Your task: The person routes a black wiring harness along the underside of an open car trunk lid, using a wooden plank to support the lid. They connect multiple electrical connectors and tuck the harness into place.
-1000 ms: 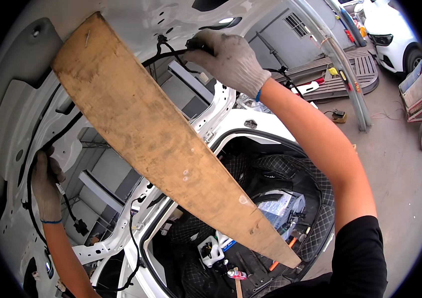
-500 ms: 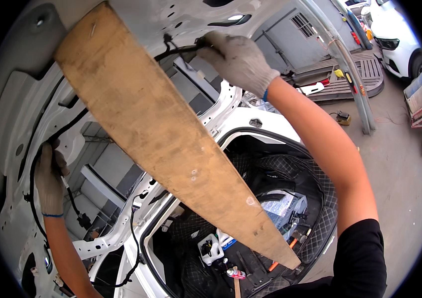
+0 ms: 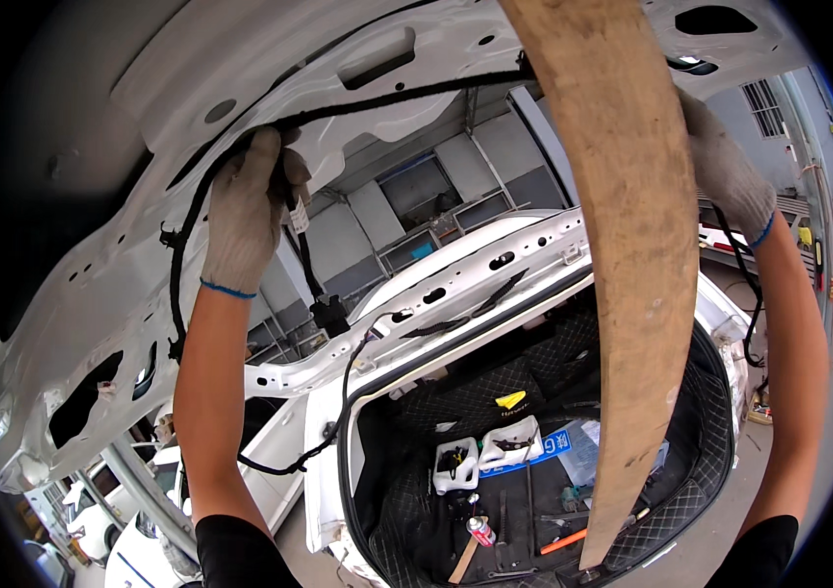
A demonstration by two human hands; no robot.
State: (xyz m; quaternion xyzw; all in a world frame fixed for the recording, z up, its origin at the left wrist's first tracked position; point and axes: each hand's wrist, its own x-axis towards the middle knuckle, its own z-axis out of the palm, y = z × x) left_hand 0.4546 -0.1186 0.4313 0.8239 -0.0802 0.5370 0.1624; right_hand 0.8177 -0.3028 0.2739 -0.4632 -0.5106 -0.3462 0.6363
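Observation:
Above me is the raised white tailgate panel [image 3: 93, 245] with cut-outs in its inner face. A black wiring harness [image 3: 387, 98] runs along its edge. My left hand [image 3: 245, 211], in a pale knit glove with a blue cuff, is closed round the harness at the panel's left bend. From beside it hangs a branch with a black connector [image 3: 329, 316]. My right hand [image 3: 727, 162], in a matching glove, is raised at the right; its fingers are hidden behind a long wooden board [image 3: 637, 225]. A black cable [image 3: 752, 294] dangles below that hand.
The board slants from the panel into the open trunk [image 3: 387, 510]. Inside the trunk lie white plastic containers [image 3: 455, 465], a spray can [image 3: 481, 530], an orange-handled tool [image 3: 563, 540] and a blue plate [image 3: 544, 451]. A metal post [image 3: 808, 176] stands at right; a white car [image 3: 107, 514] is at lower left.
The view has swung left, so the board now appears more upright and farther right. My right hand has passed behind the board's right edge. My left hand still grips the harness.

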